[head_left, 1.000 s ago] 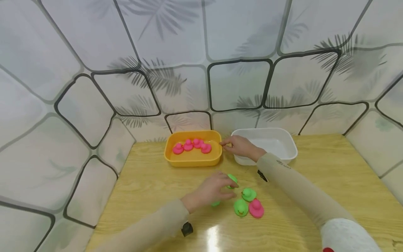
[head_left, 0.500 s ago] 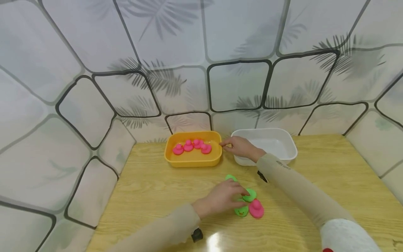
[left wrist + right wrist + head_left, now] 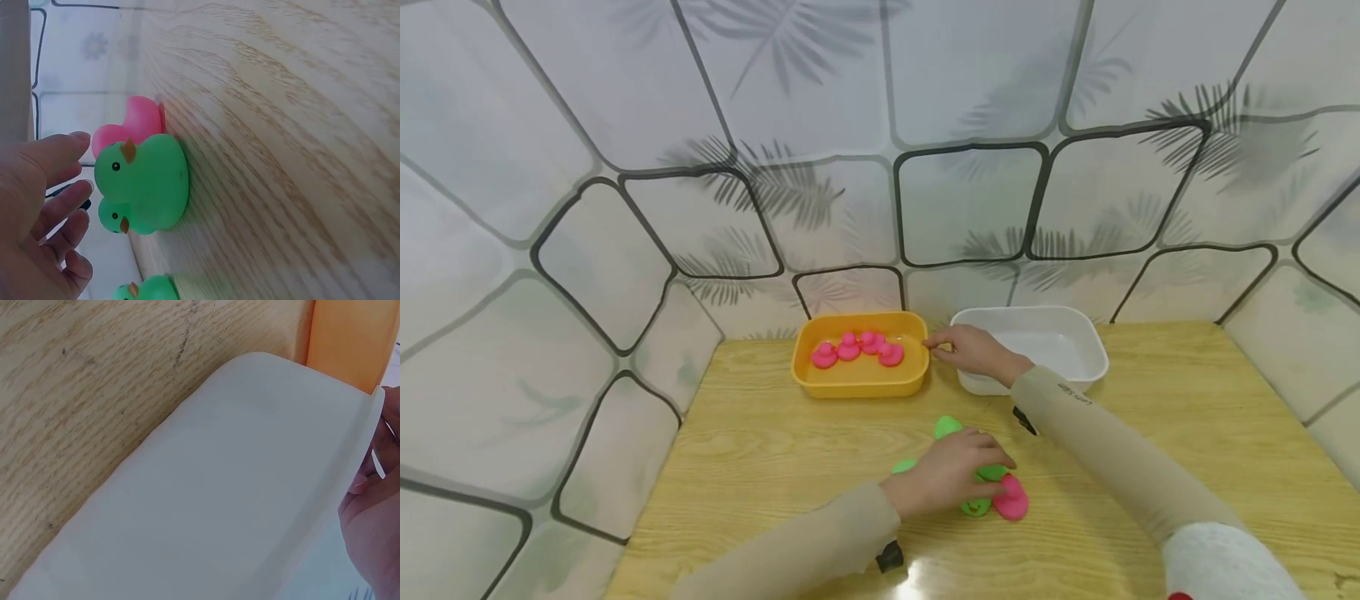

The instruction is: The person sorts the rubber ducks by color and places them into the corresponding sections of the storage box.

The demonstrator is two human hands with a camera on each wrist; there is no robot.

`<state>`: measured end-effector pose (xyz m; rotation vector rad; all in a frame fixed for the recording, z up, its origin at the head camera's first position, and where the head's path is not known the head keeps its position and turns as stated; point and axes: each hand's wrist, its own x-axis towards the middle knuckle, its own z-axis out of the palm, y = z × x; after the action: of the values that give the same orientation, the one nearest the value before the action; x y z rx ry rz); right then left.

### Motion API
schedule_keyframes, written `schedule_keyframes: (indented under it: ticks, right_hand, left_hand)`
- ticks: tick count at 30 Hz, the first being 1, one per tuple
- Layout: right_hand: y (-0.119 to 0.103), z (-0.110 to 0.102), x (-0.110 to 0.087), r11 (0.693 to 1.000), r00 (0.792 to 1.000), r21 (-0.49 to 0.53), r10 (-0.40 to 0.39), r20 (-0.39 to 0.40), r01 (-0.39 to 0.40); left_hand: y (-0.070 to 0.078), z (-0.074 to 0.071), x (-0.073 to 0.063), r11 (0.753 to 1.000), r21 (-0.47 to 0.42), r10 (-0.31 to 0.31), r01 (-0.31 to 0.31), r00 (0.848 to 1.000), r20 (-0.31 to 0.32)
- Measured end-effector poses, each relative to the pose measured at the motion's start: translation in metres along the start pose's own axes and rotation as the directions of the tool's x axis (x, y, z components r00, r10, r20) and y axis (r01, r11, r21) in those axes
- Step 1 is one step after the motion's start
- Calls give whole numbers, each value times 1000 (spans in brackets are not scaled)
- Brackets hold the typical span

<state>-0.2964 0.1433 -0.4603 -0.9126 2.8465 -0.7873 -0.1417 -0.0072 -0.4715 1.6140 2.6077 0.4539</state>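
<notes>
My left hand (image 3: 955, 471) hovers over the loose rubber ducks, its thumb and fingers apart and holding nothing. Its fingertips are close to a pink rubber duck (image 3: 1013, 500), which stands behind a green duck (image 3: 156, 181) in the left wrist view. Other green ducks (image 3: 948, 426) lie around and partly under that hand. At the back, my right hand (image 3: 973, 348) reaches across the white tub (image 3: 1063, 346) and pinches the right rim of the yellow tub (image 3: 859, 388). Several pink ducks (image 3: 891, 354) sit inside the yellow tub. The right fingertips are partly hidden in the right wrist view.
The two tubs stand side by side on a wooden table (image 3: 760, 467), close to a patterned wall covering (image 3: 970, 208). Similar covering borders the table on the left and right. Both forearms extend over the front of the table.
My left hand has moved right across the green ducks to the pink duck, uncovering a green duck on the left. The right hand and both tubs have stayed in place.
</notes>
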Motion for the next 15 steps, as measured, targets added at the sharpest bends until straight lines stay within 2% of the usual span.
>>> schedule_keyframes:
  ticks: [7, 15]
  right_hand:
    - [0, -1, 1, 1000, 1000, -10, 14, 15, -14]
    - [1, -1, 1, 1000, 1000, -5, 10, 18, -10]
  left_hand:
    - [2, 5, 6, 999, 42, 22, -22, 1000, 5]
    - [4, 9, 8, 999, 45, 5, -6, 1000, 28]
